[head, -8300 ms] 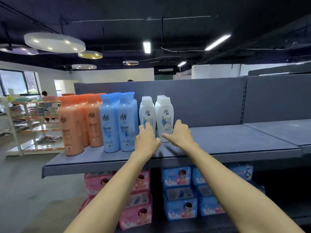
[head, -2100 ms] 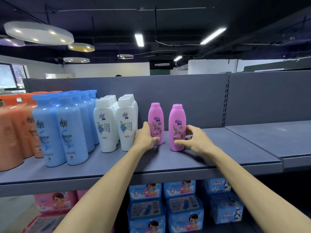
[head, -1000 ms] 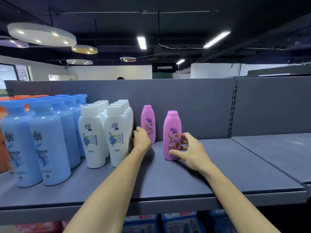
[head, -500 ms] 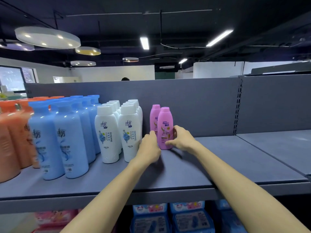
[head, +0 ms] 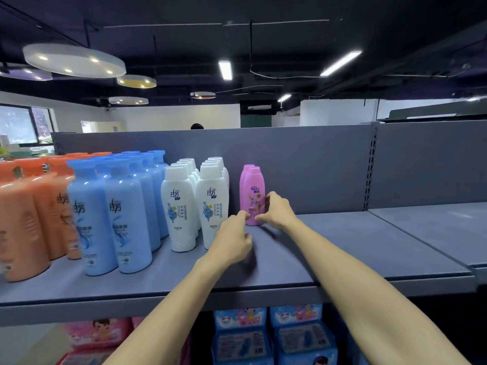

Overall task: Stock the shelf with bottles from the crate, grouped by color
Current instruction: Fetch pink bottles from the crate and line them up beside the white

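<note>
Dark ceiling (head: pixel 263 11) with strip lights (head: pixel 225 70), round lamps (head: pixel 73 60), white walls (head: pixel 179 118), left window (head: pixel 17 125)

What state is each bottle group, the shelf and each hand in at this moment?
Orange bottles: upright, far left.
Blue bottles: upright, in rows.
White bottles: upright, two rows.
Pink bottles: upright, one behind the other.
Shelf: bare right of the pink bottles.
Left hand: fingertips at front pink bottle's base.
Right hand: touching front pink bottle's side.

Just beyond the right hand (head: pixel 278 210), the front pink bottle (head: pixel 253 196) reads "Rejoice" over two Chinese characters. Left of the left hand (head: pixel 232 238), the white bottles (head: pixel 181 206) carry "拉芳" and vertical "REFRESHING"; the blue bottles (head: pixel 126 222) farther left show "拉芳" too.
</note>
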Tool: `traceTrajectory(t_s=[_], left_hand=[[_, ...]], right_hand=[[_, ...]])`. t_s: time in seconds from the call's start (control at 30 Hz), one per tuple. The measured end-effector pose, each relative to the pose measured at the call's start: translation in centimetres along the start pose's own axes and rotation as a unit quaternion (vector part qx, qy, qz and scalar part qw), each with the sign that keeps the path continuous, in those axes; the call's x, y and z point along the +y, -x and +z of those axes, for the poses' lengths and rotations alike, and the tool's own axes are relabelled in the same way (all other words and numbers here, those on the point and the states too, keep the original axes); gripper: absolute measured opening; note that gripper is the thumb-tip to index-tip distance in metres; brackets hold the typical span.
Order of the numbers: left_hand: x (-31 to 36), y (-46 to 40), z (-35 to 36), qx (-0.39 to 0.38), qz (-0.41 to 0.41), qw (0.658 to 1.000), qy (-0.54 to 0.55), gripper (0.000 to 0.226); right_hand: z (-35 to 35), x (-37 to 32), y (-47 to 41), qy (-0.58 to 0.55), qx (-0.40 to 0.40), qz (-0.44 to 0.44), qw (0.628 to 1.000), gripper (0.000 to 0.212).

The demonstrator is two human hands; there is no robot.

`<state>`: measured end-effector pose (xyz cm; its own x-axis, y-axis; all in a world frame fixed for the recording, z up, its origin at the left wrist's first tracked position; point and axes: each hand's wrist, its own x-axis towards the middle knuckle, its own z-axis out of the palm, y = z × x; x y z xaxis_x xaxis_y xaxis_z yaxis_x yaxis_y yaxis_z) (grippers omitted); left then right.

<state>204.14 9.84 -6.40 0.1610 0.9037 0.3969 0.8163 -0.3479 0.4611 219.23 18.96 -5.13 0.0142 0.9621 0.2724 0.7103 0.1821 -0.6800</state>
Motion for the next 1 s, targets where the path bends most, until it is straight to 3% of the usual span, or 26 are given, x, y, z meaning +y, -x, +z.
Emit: traceTrajectory(t_s=[0.17, 0.27, 0.4, 0.5, 0.73, 0.83, 0.93, 1.0], left_hand=[[0.8, 0.7, -1.6, -0.008, 0.013, 0.999, -0.029, 0.04], [1.7, 1.7, -3.1, 0.007, 0.026, 0.999, -0.033, 0.036], [1.8, 5.6, -5.3, 0.047, 0.032, 0.998, -0.021, 0.036], [1.5, 8.7, -6.5, 0.064, 0.019, 0.998, 0.002, 0.031], [4.6, 16.3, -3.2, 0.049, 0.112, 0.992, 0.037, 0.031], [3.6, 19.9, 2.0, -0.01, 0.118, 0.992, 0.046, 0.03], [1.0, 24.0, 9.1, -0.117, 0.074, 0.99, 0.033, 0.034], [-1.2, 27.2, 14.0, -0.187, 0.024, 0.981, 0.042, 0.036]], right_hand=[[-1.8, -1.3, 2.6, 0.099, -0.006, 0.002, 0.995, 0.056], [-3.7, -2.3, 5.4, 0.132, -0.005, -0.042, 0.99, 0.055], [-5.9, -2.0, 12.8, 0.135, 0.006, -0.111, 0.985, 0.047], [-7.1, -0.8, 18.1, 0.13, 0.01, -0.114, 0.985, 0.042], [-6.5, 1.2, 25.6, 0.071, 0.049, -0.122, 0.989, 0.038], [-4.1, 5.2, 29.6, 0.046, -0.007, -0.087, 0.995, 0.043], [0.4, 11.7, 33.7, 0.062, -0.087, 0.007, 0.994, 0.048], [4.0, 16.8, 36.8, 0.074, -0.118, 0.074, 0.988, 0.036]])
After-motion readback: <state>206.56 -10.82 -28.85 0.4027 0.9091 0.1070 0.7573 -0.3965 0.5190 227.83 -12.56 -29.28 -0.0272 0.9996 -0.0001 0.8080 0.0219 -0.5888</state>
